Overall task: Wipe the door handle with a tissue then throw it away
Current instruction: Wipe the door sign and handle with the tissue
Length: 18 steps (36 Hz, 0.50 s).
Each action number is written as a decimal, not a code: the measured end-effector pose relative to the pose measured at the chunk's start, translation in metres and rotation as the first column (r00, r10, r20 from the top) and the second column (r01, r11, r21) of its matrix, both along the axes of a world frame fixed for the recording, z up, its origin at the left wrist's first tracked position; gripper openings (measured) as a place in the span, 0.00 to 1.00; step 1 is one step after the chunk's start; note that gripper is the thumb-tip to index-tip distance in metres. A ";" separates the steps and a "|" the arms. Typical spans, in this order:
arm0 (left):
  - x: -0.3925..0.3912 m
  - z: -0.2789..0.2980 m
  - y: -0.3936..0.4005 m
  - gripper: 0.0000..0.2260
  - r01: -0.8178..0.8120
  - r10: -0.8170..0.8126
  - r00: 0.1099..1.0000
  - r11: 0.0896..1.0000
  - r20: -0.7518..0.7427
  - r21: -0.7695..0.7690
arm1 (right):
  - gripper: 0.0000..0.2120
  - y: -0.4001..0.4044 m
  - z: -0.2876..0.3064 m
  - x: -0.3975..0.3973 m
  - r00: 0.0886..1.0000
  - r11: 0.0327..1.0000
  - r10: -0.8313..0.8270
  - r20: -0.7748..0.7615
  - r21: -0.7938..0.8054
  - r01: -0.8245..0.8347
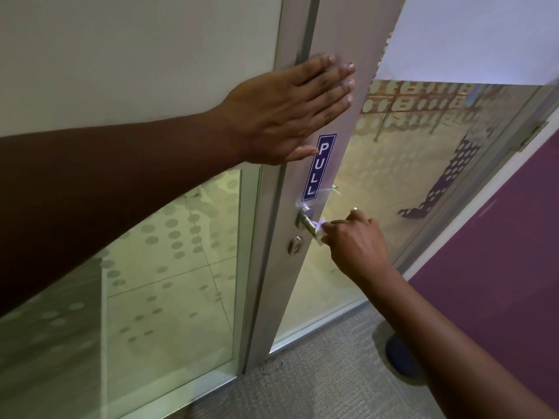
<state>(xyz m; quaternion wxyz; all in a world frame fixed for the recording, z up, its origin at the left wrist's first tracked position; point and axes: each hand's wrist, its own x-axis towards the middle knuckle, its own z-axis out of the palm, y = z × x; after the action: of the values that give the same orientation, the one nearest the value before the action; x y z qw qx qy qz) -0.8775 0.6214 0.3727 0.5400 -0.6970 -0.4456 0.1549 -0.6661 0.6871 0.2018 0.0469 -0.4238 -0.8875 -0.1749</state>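
Grey carpet (317,373) covers the near floor, and a dark blue rounded object (399,355) lies on it at the right, partly hidden behind the right forearm. Further in, the right hand (357,240) is closed around the silver metal lever door handle (307,220), fingers curled over the bar. A small crumpled white tissue (321,229) is pinched between those fingers and the handle, with only its edges showing at the knuckles. Just below the handle sits a round silver keyhole lock (295,245). Above it a narrow blue sticker (319,167) reads PULL in white letters, running down the pale grey door frame (332,40). Higher still, the left hand (287,113) lies flat and open against that frame, fingers together and extended, thumb beside the sticker. Frosted glass panels with a dot pattern (169,282) flank the frame, and a plum-coloured wall (499,252) stands at the far right.
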 end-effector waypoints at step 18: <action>-0.001 -0.002 0.001 0.36 -0.028 0.030 0.997 0.999 -0.066 0.036 | 0.03 -0.004 0.002 -0.049 0.960 0.956 -0.221 -0.172 -0.232 0.178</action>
<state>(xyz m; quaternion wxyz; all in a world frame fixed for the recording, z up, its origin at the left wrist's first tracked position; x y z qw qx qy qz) -0.8781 0.6224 0.3707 0.5646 -0.6752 -0.4400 0.1781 -0.7148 0.6833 0.2036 0.0699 -0.5292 -0.8447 -0.0394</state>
